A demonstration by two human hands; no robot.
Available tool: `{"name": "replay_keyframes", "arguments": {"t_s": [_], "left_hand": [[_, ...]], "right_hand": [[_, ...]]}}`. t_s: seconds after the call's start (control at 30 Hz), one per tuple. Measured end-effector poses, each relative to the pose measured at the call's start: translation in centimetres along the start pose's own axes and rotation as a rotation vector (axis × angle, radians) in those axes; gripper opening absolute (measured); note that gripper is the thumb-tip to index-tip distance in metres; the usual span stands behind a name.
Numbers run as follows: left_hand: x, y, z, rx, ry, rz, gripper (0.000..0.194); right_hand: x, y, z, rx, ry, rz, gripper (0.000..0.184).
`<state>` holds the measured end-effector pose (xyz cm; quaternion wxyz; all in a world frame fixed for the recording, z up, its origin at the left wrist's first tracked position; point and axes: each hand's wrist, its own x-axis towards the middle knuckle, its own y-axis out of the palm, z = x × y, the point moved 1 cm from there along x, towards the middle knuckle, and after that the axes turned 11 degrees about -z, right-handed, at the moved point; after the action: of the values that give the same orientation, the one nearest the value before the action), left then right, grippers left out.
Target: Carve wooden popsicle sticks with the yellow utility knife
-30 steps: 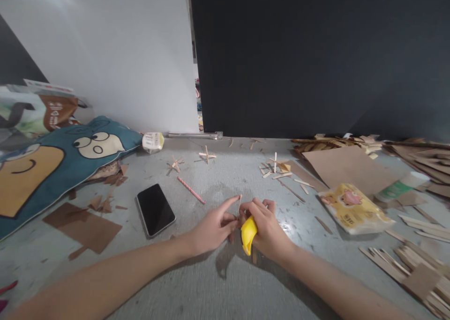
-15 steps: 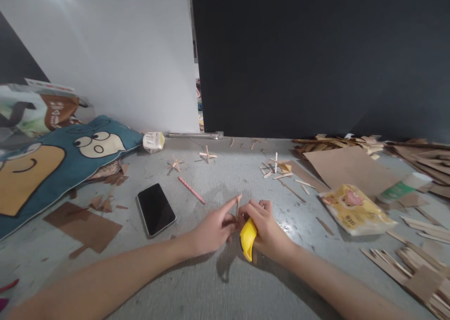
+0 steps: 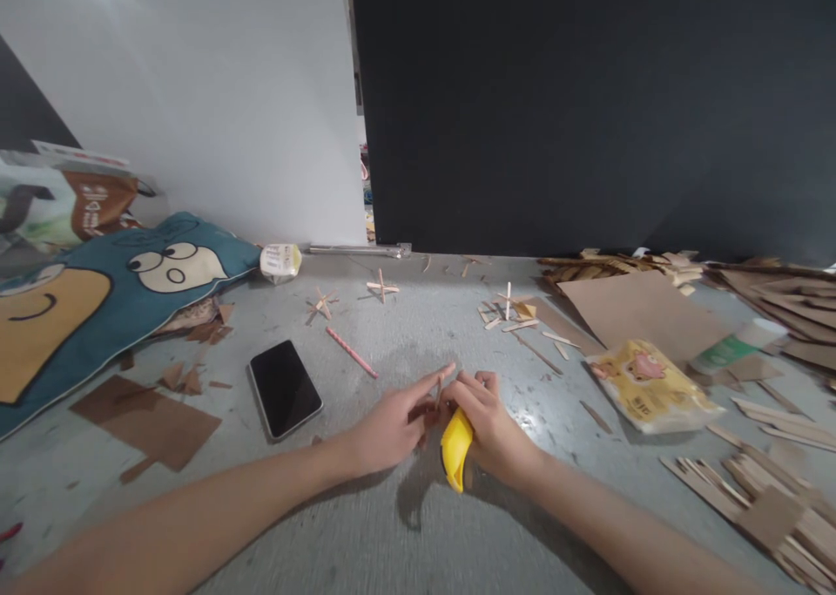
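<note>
My left hand [image 3: 390, 428] is over the middle of the table, index finger stretched out, the other fingers curled in. A thin wooden stick [image 3: 440, 393] stands between its fingertips. My right hand [image 3: 495, 428] is closed around a curved yellow plastic tool [image 3: 456, 452], whose rounded end sticks out below the palm. Its working end is hidden by my fingers, so I cannot tell the tool's kind. Both sets of fingertips meet at the stick. Beyond them lie a pink striped stick [image 3: 351, 352] and small crossed-stick pieces, one on the left [image 3: 382, 287] and one on the right [image 3: 508, 302].
A phone [image 3: 285, 389] and brown cardboard scraps [image 3: 147, 421] lie to the left, beside a blue cushion [image 3: 117, 316]. On the right are a yellow packet [image 3: 650, 388], a green-and-white tube [image 3: 738, 348], a cardboard sheet [image 3: 637, 312] and bundled wooden sticks [image 3: 751, 508]. Panels stand behind.
The view has shifted slightly, moving the table things a little left. My left index finger reaches slightly further right over the stick; both hands keep their grips.
</note>
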<state>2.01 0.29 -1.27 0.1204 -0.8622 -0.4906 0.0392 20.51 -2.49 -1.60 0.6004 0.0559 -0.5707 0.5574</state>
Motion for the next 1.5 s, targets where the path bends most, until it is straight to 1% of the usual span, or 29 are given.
{"name": "replay_keyframes", "arguments": {"t_s": [0.07, 0.13, 0.2, 0.23, 0.3, 0.37, 0.5, 0.63, 0.7, 0.77, 0.87, 0.97, 1.0, 1.1, 1.23, 1.33, 1.43, 1.5], "left_hand": [[0.0, 0.0, -0.3, 0.013, 0.034, -0.06, 0.064], [0.0, -0.1, -0.6, -0.019, 0.036, -0.152, 0.053], [0.0, -0.2, -0.9, -0.083, -0.035, -0.226, 0.033], [0.0, -0.3, -0.9, -0.12, -0.089, -0.241, 0.027], [0.0, -0.3, -1.2, -0.17, -0.169, -0.202, 0.028], [-0.1, -0.3, -1.4, -0.19, -0.187, -0.147, 0.034], [-0.1, -0.3, -1.8, -0.202, -0.154, -0.103, 0.043], [-0.1, -0.3, -1.8, -0.169, -0.076, -0.075, 0.039], [-0.1, -0.4, -1.7, -0.172, -0.067, -0.094, 0.044], [-0.2, -0.4, -1.6, -0.178, -0.088, -0.104, 0.05], [-0.3, -0.3, -1.4, -0.188, -0.096, -0.081, 0.051], [-0.1, -0.2, -1.0, -0.175, -0.059, -0.075, 0.051], [0.0, -0.2, -0.7, -0.148, -0.036, -0.091, 0.052], [0.3, 0.0, -0.1, -0.047, 0.016, -0.106, 0.048], [0.5, 0.1, 0.2, 0.045, 0.086, -0.119, 0.044], [0.4, 0.1, 0.2, 0.036, 0.068, -0.115, 0.04], [0.2, 0.1, 0.3, 0.013, 0.021, -0.09, 0.036], [0.2, 0.1, 0.4, 0.011, 0.015, -0.084, 0.029]], "right_hand": [[0.0, -0.2, -0.1, -0.018, -0.023, -0.02, 0.023], [0.0, -0.6, -0.2, -0.048, -0.049, -0.019, 0.023], [0.0, -0.9, -0.2, -0.092, -0.084, 0.004, 0.023], [0.1, -1.1, -0.2, -0.119, -0.11, 0.021, 0.023], [0.2, -1.4, 0.1, -0.182, -0.185, 0.066, 0.022], [0.3, -1.4, 0.4, -0.244, -0.274, 0.119, 0.021], [0.5, -1.4, 0.9, -0.351, -0.398, 0.17, 0.02], [0.7, -1.6, 0.7, -0.436, -0.472, 0.192, 0.021], [0.8, -1.8, 0.6, -0.452, -0.462, 0.197, 0.022], [0.8, -1.8, 0.5, -0.446, -0.446, 0.2, 0.021], [0.8, -1.7, 0.4, -0.427, -0.428, 0.202, 0.021], [0.7, -1.6, 0.2, -0.434, -0.398, 0.203, 0.022], [0.7, -1.6, 0.2, -0.434, -0.392, 0.204, 0.022], [0.8, -1.7, 0.1, -0.409, -0.375, 0.199, 0.021], [0.8, -1.7, 0.3, -0.383, -0.357, 0.15, 0.025], [0.5, -1.5, 0.4, -0.366, -0.315, 0.102, 0.023], [0.2, -1.1, 0.3, -0.308, -0.233, 0.081, 0.019], [0.0, -0.9, 0.2, -0.242, -0.177, 0.07, 0.017]]}}
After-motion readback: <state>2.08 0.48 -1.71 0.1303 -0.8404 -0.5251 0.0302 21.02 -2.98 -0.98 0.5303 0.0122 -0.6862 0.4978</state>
